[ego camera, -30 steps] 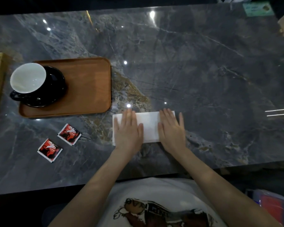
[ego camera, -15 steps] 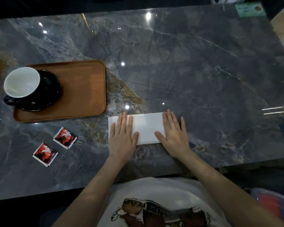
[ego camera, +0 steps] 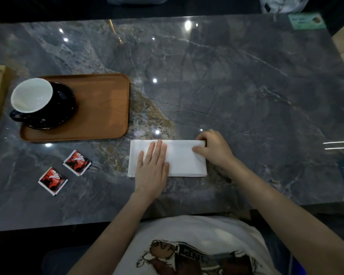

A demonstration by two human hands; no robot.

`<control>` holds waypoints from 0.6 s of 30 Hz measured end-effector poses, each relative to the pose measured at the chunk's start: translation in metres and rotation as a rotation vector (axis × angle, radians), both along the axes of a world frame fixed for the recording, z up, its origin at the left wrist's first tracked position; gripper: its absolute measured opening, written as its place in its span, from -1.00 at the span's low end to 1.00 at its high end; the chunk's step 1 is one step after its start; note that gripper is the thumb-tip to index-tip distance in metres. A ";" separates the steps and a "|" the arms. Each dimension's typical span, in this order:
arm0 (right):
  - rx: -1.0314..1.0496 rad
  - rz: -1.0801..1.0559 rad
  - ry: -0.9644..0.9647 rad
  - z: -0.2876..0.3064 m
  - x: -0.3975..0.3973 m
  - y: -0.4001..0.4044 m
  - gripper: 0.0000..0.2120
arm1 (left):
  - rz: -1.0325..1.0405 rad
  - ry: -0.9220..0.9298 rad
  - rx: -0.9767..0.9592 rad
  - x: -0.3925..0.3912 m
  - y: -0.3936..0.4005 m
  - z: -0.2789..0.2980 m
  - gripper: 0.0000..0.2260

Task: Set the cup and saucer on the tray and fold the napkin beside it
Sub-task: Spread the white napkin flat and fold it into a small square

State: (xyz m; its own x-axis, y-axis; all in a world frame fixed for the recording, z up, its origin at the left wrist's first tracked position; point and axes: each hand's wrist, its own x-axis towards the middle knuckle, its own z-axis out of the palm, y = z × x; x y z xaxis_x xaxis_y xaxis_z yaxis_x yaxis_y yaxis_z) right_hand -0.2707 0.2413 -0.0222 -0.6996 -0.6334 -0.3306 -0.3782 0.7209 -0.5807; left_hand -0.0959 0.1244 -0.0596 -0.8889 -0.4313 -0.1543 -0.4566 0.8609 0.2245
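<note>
Right hand [ego camera: 213, 148] has shifted — now pinching napkin's [ego camera: 179, 158] right end.

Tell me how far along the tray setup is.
Done: the cup sits on its saucer on the tray. In hand: the left hand lies flat on the napkin while the right hand pinches its right end. Left: finishing the fold beside the tray.

White graphic T-shirt [ego camera: 197, 245], bare forearms
</note>
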 end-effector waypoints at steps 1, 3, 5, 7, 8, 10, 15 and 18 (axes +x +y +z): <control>-0.030 -0.060 -0.071 0.001 -0.001 0.000 -0.82 | 0.002 0.006 0.003 0.000 0.000 0.000 -0.52; -0.073 -0.135 -0.165 0.002 -0.001 0.000 -0.88 | 0.012 0.007 0.004 0.000 0.001 -0.001 -0.53; -0.090 -0.170 -0.220 0.000 0.000 0.001 -0.89 | 0.018 -0.005 0.007 0.000 0.001 -0.001 -0.51; -0.113 -0.219 -0.301 0.000 0.000 0.002 -0.89 | 0.006 -0.006 0.024 0.000 0.000 -0.001 -0.44; -0.126 -0.236 -0.341 0.001 -0.001 0.002 -0.88 | 0.002 0.003 0.029 0.001 0.000 -0.001 -0.40; -0.140 -0.244 -0.391 0.004 -0.003 0.000 -0.88 | 0.008 -0.004 0.076 0.001 0.000 0.001 -0.31; -0.072 -0.218 -0.430 0.015 -0.009 -0.006 -0.83 | -0.028 0.012 0.131 0.001 0.023 0.018 -0.20; -0.041 -0.216 -0.442 0.017 -0.009 -0.008 -0.90 | -0.011 -0.012 0.127 0.002 0.036 0.013 -0.18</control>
State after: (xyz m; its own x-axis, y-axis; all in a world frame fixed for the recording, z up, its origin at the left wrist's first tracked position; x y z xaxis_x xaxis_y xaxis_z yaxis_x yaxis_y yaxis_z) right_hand -0.2794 0.2331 -0.0057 -0.6150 -0.5080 -0.6030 0.0663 0.7287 -0.6816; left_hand -0.0939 0.1601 -0.0469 -0.8914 -0.3973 -0.2179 -0.4503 0.8310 0.3267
